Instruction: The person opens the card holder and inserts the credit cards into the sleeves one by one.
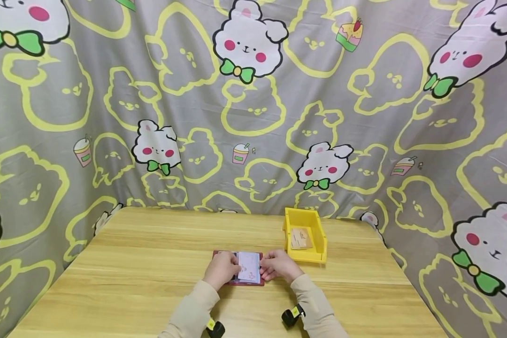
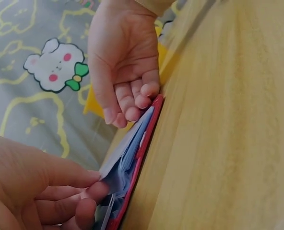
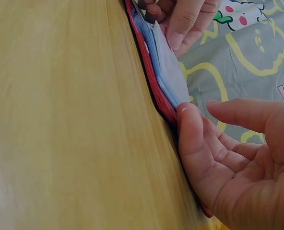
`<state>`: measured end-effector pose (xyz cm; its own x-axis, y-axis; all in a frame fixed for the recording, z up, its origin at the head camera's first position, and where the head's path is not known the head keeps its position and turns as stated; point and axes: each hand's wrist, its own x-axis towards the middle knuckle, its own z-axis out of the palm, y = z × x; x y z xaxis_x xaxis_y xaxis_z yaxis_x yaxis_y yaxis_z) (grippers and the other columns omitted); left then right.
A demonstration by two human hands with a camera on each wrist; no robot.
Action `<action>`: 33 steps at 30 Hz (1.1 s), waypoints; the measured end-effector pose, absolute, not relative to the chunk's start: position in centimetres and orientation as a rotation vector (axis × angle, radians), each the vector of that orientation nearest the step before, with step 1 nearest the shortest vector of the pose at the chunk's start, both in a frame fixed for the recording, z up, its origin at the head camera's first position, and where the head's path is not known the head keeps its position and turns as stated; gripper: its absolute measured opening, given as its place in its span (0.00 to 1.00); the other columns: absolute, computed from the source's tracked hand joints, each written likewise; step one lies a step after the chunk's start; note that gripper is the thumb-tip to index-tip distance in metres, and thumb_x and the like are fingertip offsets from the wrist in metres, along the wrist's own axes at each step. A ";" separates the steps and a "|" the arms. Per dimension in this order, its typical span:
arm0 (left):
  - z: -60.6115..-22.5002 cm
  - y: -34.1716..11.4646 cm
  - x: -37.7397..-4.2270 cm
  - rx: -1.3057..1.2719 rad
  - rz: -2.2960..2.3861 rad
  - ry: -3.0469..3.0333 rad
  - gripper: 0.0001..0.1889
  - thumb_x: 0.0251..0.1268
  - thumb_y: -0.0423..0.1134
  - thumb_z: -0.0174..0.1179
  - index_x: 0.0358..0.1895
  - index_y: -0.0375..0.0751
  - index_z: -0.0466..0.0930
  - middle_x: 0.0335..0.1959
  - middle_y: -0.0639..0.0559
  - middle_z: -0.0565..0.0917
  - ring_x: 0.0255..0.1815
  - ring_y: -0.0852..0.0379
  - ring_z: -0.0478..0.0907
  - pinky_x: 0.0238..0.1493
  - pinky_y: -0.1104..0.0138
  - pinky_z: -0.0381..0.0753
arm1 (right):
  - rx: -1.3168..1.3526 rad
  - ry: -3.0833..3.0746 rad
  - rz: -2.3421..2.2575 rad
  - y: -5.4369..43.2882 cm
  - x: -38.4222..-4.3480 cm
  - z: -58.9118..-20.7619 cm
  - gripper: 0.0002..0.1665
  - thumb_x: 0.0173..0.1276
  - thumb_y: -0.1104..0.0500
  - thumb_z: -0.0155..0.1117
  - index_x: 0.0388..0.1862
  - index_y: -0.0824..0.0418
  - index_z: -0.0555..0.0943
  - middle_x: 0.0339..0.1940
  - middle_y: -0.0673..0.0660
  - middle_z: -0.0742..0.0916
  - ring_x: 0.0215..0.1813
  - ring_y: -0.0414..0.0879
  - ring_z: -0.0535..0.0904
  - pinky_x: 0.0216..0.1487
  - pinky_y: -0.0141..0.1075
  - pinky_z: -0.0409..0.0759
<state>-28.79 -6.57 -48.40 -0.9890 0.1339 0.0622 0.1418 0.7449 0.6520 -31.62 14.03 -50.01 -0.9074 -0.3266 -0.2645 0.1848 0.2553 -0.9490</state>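
A card holder with a red cover (image 1: 257, 283) lies spread on the table in front of me. Its stack of bluish clear sleeves (image 3: 154, 55) fans up from the cover, and a pale card with a small pink print (image 1: 249, 265) shows on top. My left hand (image 1: 221, 270) pinches the left edge of the top sleeve between thumb and forefinger, lifting it a little. At the opposite edge, the fingertips of my right hand (image 1: 279, 265) touch the sleeves, with the thumb (image 3: 238, 111) held apart from them.
Just beyond my right hand stands a yellow bin (image 1: 317, 257) with brownish cards (image 1: 300, 238) lying inside. A wooden table (image 1: 131, 263) spreads around the holder. Behind it hangs a grey patterned curtain (image 1: 211, 108). Black wrist cameras are strapped to both sleeves.
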 end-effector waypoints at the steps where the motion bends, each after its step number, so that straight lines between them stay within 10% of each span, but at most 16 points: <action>1: -48.4 -6.6 -28.8 -0.237 -1.086 -2.925 0.06 0.55 0.36 0.68 0.24 0.42 0.82 0.24 0.54 0.81 0.24 0.60 0.71 0.26 0.69 0.68 | -0.128 2.123 -1.691 14.0 -31.6 -50.0 0.06 0.67 0.65 0.58 0.35 0.70 0.77 0.22 0.55 0.84 0.21 0.39 0.79 0.25 0.30 0.81; 33: -48.2 -8.1 -29.5 -0.194 -1.303 -2.815 0.06 0.53 0.33 0.68 0.24 0.39 0.80 0.19 0.52 0.79 0.19 0.61 0.73 0.22 0.69 0.71 | -0.142 2.111 -1.698 14.2 -31.6 -49.9 0.07 0.67 0.66 0.58 0.36 0.72 0.77 0.22 0.56 0.84 0.21 0.39 0.80 0.25 0.30 0.82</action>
